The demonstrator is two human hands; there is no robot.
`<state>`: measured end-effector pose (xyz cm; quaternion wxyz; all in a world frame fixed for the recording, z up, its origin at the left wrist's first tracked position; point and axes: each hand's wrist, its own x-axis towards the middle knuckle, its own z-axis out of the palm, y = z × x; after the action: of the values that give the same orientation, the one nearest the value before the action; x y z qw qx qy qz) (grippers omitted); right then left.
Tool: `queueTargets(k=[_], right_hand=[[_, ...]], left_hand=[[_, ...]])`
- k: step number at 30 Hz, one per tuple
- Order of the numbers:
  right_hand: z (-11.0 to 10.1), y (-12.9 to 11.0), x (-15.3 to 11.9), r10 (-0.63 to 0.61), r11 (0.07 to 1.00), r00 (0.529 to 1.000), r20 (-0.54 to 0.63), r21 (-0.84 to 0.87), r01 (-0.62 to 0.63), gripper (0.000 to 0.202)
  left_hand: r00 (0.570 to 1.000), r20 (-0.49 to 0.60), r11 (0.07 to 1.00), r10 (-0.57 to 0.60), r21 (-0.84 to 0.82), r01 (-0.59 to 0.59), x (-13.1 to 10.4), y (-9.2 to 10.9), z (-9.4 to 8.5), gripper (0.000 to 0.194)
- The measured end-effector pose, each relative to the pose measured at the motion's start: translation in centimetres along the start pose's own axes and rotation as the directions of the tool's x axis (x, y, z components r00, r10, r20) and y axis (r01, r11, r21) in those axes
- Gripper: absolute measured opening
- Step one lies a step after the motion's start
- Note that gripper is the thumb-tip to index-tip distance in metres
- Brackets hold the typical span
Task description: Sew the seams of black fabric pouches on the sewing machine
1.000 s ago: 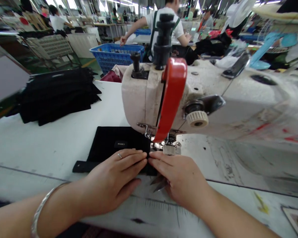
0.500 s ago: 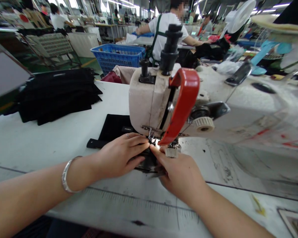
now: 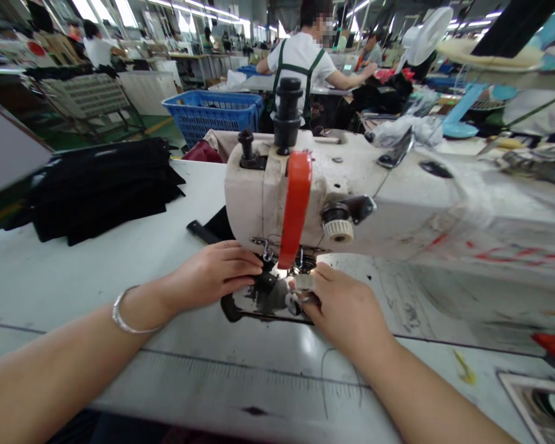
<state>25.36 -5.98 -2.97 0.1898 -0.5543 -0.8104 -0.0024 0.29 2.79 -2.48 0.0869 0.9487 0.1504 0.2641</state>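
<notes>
In the head view, a white sewing machine (image 3: 250, 197) with a red guard (image 3: 296, 209) stands before me. My left hand (image 3: 219, 271) lies flat left of the needle area, its fingers together and stretched out, fingertips on a small black piece (image 3: 264, 281). Behind that hand, black fabric (image 3: 221, 223) with a black strip (image 3: 202, 232) shows, partly covered by the machine head. My right hand (image 3: 345, 302) is right of the needle, its fingers curled in beside a ribbed pale knob (image 3: 304, 282). Its fingertips are partly hidden, and what they hold cannot be made out.
A stack of black fabric pieces (image 3: 106, 188) lies at the table's left. Beyond the table stand a blue basket (image 3: 213, 111) and a person in a white shirt (image 3: 300, 61). Loose thread (image 3: 324, 382) lies near the front, with a yellow scrap (image 3: 465, 368) at right.
The black fabric and strip have shifted right and away, further behind the machine head. My hands have moved apart, the right one to the right. The camera view has turned slightly.
</notes>
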Motion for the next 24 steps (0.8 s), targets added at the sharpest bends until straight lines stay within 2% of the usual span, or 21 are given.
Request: queueTargets(k=[3, 4, 7, 16, 24], right_hand=[[0.0, -0.2, -0.1, -0.104, 0.991, 0.992, -0.069, 0.075, 0.110, 0.015], [0.1, -0.4, 0.0, -0.137, 0.984, 0.988, -0.073, 0.104, 0.144, 0.012], [0.3, -0.9, 0.3, -0.183, 0.973, 0.983, -0.031, 0.135, 0.186, 0.022], [0.6, -1.7, 0.4, -0.148, 0.984, 0.989, -0.018, 0.100, 0.150, 0.018], [1.4, -1.7, 0.4, -0.165, 0.985, 0.982, -0.086, 0.032, 0.169, 0.025]], left_hand=[[1.000, -0.001, 0.995, 0.000, 0.098, 0.000, 0.3, 1.9, 0.6, 0.032], [1.000, 0.004, 0.992, -0.021, 0.128, 0.021, 0.3, 2.5, 0.8, 0.034], [0.997, 0.011, 0.980, -0.075, 0.183, 0.072, 0.4, 3.5, 1.2, 0.035], [0.991, -0.032, 0.987, -0.130, 0.095, 0.132, 0.7, 3.3, 1.4, 0.026], [0.995, -0.077, 0.992, -0.068, 0.096, 0.076, 0.9, 3.2, 1.3, 0.033]])
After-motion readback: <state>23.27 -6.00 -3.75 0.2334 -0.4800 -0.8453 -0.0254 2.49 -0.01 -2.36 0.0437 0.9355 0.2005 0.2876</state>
